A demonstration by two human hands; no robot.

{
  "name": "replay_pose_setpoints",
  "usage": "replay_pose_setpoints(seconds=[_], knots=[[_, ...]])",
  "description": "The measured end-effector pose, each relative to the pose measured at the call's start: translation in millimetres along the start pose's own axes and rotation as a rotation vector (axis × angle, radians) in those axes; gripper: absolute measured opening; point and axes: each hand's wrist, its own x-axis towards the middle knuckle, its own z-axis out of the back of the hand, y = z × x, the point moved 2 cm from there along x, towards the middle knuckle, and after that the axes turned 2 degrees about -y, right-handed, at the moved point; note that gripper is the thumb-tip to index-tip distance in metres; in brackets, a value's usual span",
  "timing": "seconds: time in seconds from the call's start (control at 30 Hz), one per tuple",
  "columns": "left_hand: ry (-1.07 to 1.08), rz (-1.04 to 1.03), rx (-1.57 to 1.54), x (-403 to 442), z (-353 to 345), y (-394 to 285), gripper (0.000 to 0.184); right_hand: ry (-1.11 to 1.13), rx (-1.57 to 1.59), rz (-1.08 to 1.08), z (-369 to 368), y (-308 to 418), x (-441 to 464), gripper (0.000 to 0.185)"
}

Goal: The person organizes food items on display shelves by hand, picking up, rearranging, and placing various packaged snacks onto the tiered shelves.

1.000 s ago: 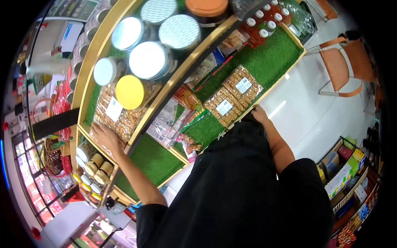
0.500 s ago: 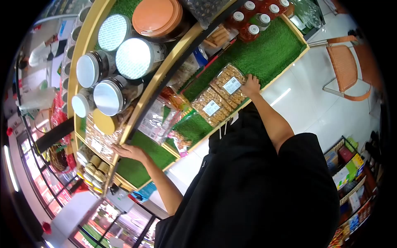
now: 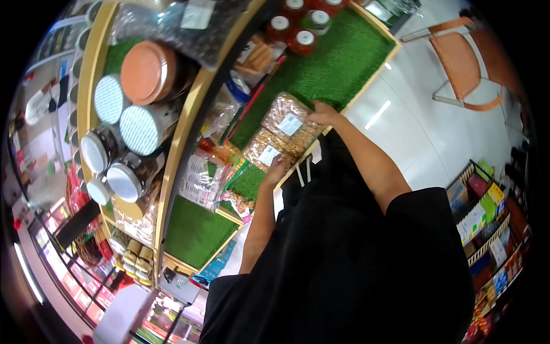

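Two clear packs of brown, nut-like snack pieces with white labels lie side by side on the green turf of the lower shelf. My right hand (image 3: 324, 114) grips the end of the farther snack pack (image 3: 282, 109), its fingers curled over the edge. At the opposite end, my left hand (image 3: 277, 169) holds the nearer snack pack (image 3: 258, 143), fingers bent against its side. Some fingertips of both hands are hidden by the packs or by the hands themselves.
On the raised shelf to the left stand several lidded jars (image 3: 142, 131) and an orange-lidded tub (image 3: 148, 72). Red bottles (image 3: 302, 41) stand at the shelf's far end. A wooden rim (image 3: 366, 74) edges the turf. A chair (image 3: 458, 60) is on the right.
My left hand has left the bagged goods on the raised shelf and come to the nearer snack pack. My right hand stays at the farther pack. The view has shifted.
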Motion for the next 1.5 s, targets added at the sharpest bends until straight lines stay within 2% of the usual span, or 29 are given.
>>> replay_pose_setpoints(seconds=[0.07,0.1,0.13,0.2,0.23,0.3,0.37,0.43,0.53,0.6,0.67,0.73,0.8,0.87,0.9,0.93,1.0,1.07,1.23,1.33,1.4,1.47,1.5], knots=[[-0.049,-0.005,-0.001,15,-9,-14,0.079,0.145,0.2,-0.045,8,23,-28,0.091],[-0.029,0.035,0.005,15,-13,-27,0.081,0.157,-0.024,0.057,5,28,-25,0.09],[-0.029,0.03,0.005,10,-17,-42,0.081,-0.008,-0.271,0.114,-5,34,-35,0.088],[-0.003,-0.012,0.094,5,-22,-62,0.084,-0.114,-0.402,0.192,-18,36,-54,0.089],[0.013,-0.043,0.006,5,-23,-68,0.089,-0.118,-0.403,0.194,-21,31,-52,0.089],[0.015,-0.079,-0.061,-8,-31,-87,0.087,0.203,-0.06,0.178,-32,19,-48,0.089],[0.017,-0.115,-0.126,-14,-39,-93,0.085,0.188,-0.069,0.207,-22,30,-63,0.087],[-0.038,-0.11,-0.243,-9,-38,-84,0.069,0.173,-0.079,0.236,-15,47,-81,0.086],[-0.04,-0.105,-0.288,0,-25,-62,0.068,0.079,-0.132,0.272,-7,71,-104,0.084],[-0.042,-0.117,-0.365,-6,-14,-50,0.065,-0.109,0.02,0.258,3,87,-121,0.078],[0.007,-0.122,-0.592,-17,-1,-39,0.058,-0.161,0.041,0.306,11,100,-143,0.073],[0.071,-0.075,-0.639,-40,16,-46,0.057,-0.099,0.274,0.305,14,113,-164,0.074],[0.351,-0.213,-0.833,-77,28,-58,0.058,-0.076,0.315,0.337,1,125,-185,0.073],[0.345,-0.26,-0.881,-106,44,-57,0.061,-0.237,0.278,0.52,-1,154,-220,0.069],[0.373,-0.337,-0.906,-116,52,-50,0.056,-0.194,0.252,0.545,-6,165,-234,0.068],[0.395,-0.418,-0.931,-125,61,-39,0.051,-0.243,0.227,0.695,-15,174,-244,0.07],[0.394,-0.46,-0.969,-132,88,-2,0.058,-0.204,0.134,0.869,-34,186,-258,0.074],[0.375,-0.502,-0.758,-176,118,16,0.063,-0.15,0.008,0.963,-56,197,-268,0.079],[0.005,-0.564,-0.568,-261,185,70,0.074,0.024,-0.171,0.963,-116,250,-279,0.084],[-0.2,-0.551,-0.481,-307,229,80,0.074,0.044,-0.155,1.024,-152,294,-282,0.084],[-0.42,-0.617,-0.448,-333,256,78,0.075,0.1,-0.017,1.081,-165,339,-288,0.084],[-0.722,-0.927,-0.7,-359,259,42,0.07,0.04,0.017,1.139,-173,381,-289,0.081],[-0.763,-0.969,-0.709,-368,268,33,0.069,0.031,0.051,1.128,-175,401,-291,0.081]])
